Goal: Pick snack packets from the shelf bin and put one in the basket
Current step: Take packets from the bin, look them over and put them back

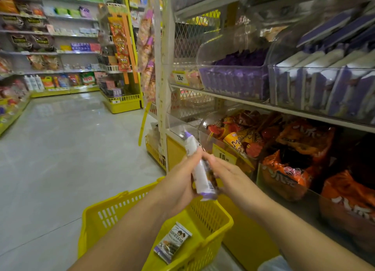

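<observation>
Fingers (193,158) of the left hand (178,181) and right hand (229,175) curl from either side round a slim white plastic snack packet with purple crimped ends (199,169), held edge-on and nearly upright, with dark print on its right face. It hangs just above the yellow slotted plastic basket (101,212), where a matching white-and-purple packet (172,242) lies flat, picture side up. Far right, the clear plastic shelf bin (304,69) holds rows of such packets.
</observation>
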Demonstrator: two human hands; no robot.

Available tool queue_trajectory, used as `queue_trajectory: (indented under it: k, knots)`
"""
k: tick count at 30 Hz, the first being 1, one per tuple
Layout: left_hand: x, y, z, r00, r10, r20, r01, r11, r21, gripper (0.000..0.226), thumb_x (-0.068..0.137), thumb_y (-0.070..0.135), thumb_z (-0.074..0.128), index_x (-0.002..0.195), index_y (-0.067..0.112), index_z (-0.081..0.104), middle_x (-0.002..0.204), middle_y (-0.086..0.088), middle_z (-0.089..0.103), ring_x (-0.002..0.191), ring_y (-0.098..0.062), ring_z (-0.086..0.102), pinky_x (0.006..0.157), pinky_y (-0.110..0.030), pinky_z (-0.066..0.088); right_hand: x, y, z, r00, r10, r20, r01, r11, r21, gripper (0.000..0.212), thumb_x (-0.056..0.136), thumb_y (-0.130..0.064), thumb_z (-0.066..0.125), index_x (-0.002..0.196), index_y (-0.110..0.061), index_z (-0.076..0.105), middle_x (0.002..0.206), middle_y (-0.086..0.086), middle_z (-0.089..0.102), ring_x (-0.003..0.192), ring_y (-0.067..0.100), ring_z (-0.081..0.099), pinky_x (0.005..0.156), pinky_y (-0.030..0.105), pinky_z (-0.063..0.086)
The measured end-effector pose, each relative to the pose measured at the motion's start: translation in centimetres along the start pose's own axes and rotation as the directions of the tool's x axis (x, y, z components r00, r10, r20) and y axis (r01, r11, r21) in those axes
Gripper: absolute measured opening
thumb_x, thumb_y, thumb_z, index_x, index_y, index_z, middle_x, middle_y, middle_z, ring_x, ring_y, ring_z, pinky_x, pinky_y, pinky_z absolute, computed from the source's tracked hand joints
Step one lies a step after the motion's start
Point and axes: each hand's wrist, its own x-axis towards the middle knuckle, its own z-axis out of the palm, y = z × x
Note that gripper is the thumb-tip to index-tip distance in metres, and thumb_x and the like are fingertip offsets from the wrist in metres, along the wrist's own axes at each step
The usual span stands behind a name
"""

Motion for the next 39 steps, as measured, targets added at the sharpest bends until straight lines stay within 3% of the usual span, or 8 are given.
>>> queue_trajectory:
  k: [3, 8, 12, 19, 24, 30, 35, 39]
  knots:
    - [-0.4, 0.6, 1.9, 0.998, 0.055, -0.028, -0.054, 0.998, 0.033, 0.037, 0.102, 0.015, 0.044, 0.138, 0.008, 0.044, 0.130, -0.023, 0.060, 0.122, -0.035, 0.058, 0.103, -0.058, 0.044, -1.0, -1.0, -1.1, 0.997, -0.046, -0.066, 0.038, 0.994, -0.107, 0.030, 0.098, -0.026, 0.047, 0.122, -0.039, 0.058, 0.131, -0.009, 0.059, 0.123, 0.004, 0.053, 0.111, 0.034, 0.038]
    - [-0.3, 1.4, 4.6, 0.991, 0.109, -0.074, -0.114, 0.991, -0.072, 0.033, 0.103, 0.006, 0.039, 0.131, 0.014, 0.053, 0.118, -0.018, 0.069, 0.106, -0.037, 0.066, 0.086, -0.050, 0.056, -4.8, -3.3, -4.4, 0.991, -0.091, -0.094, 0.088, 0.995, -0.035, 0.047, 0.081, -0.018, 0.069, 0.122, -0.036, 0.058, 0.129, -0.009, 0.061, 0.107, 0.010, 0.066, 0.086, 0.023, 0.054]
    - [0.0, 1.5, 8.2, 0.990, 0.125, -0.059, -0.133, 0.975, -0.178, 0.032, 0.103, 0.005, 0.037, 0.119, 0.018, 0.061, 0.103, -0.011, 0.075, 0.083, -0.027, 0.074, 0.061, -0.037, 0.060, -7.9, -6.7, -6.2, 0.948, -0.302, -0.098, 0.234, 0.874, -0.426, 0.057, 0.067, -0.033, 0.079, 0.121, -0.029, 0.059, 0.150, -0.023, 0.022, 0.117, -0.006, 0.055, 0.086, 0.016, 0.051]
    - [1.1, 4.9, 15.7, 0.984, 0.066, 0.163, -0.001, 0.930, -0.367, 0.033, 0.102, 0.020, 0.039, 0.128, 0.010, 0.057, 0.110, -0.018, 0.071, 0.079, -0.026, 0.072, 0.049, -0.028, 0.054, -11.0, -14.5, -11.3, 0.869, -0.494, -0.034, 0.298, 0.576, -0.761, 0.023, 0.074, -0.038, 0.071, 0.095, -0.032, 0.066, 0.129, -0.019, 0.050, 0.122, -0.009, 0.047, 0.094, 0.015, 0.046]
    - [2.6, 7.8, 20.5, 0.966, 0.175, 0.188, -0.187, 0.981, 0.046, 0.033, 0.103, 0.036, 0.038, 0.111, 0.022, 0.067, 0.097, 0.000, 0.074, 0.075, -0.011, 0.071, 0.056, -0.023, 0.053, -12.1, -21.6, -15.9, 0.834, -0.545, -0.085, 0.221, 0.473, -0.853, 0.024, 0.072, -0.045, 0.064, 0.089, -0.028, 0.064, 0.104, -0.004, 0.065, 0.097, -0.003, 0.059, 0.082, 0.013, 0.046]
    - [6.7, 11.0, 24.6, 0.787, 0.481, 0.387, -0.615, 0.552, 0.564, 0.026, 0.098, 0.007, 0.050, 0.096, 0.025, 0.069, 0.091, 0.017, 0.067, 0.080, 0.010, 0.062, 0.066, 0.000, 0.041, -12.1, -30.1, -21.1, 0.898, -0.403, -0.176, 0.032, 0.460, -0.887, 0.041, 0.069, -0.062, 0.055, 0.085, -0.025, 0.066, 0.071, -0.004, 0.071, 0.058, 0.009, 0.064, 0.052, 0.022, 0.048]
    - [10.7, 12.4, 27.7, 0.785, 0.271, 0.557, -0.617, 0.261, 0.742, 0.026, 0.098, 0.022, 0.053, 0.099, 0.043, 0.069, 0.108, 0.016, 0.062, 0.100, -0.008, 0.062, 0.085, -0.026, 0.052, -10.7, -34.1, -23.9, 0.944, -0.277, -0.178, -0.056, 0.396, -0.917, 0.041, 0.067, -0.068, 0.057, 0.080, -0.032, 0.072, 0.067, -0.006, 0.069, 0.057, 0.010, 0.061, 0.055, 0.019, 0.046]
    - [13.3, 12.7, 29.6, 0.746, 0.105, 0.658, -0.666, 0.106, 0.738, 0.024, 0.096, 0.017, 0.050, 0.109, 0.027, 0.068, 0.092, 0.019, 0.059, 0.089, -0.005, 0.058, 0.075, -0.012, 0.043, -9.1, -34.5, -25.3, 0.977, -0.155, -0.147, -0.097, 0.289, -0.952, 0.029, 0.079, -0.060, 0.063, 0.082, -0.032, 0.072, 0.076, -0.001, 0.069, 0.068, 0.011, 0.063, 0.061, 0.021, 0.049]
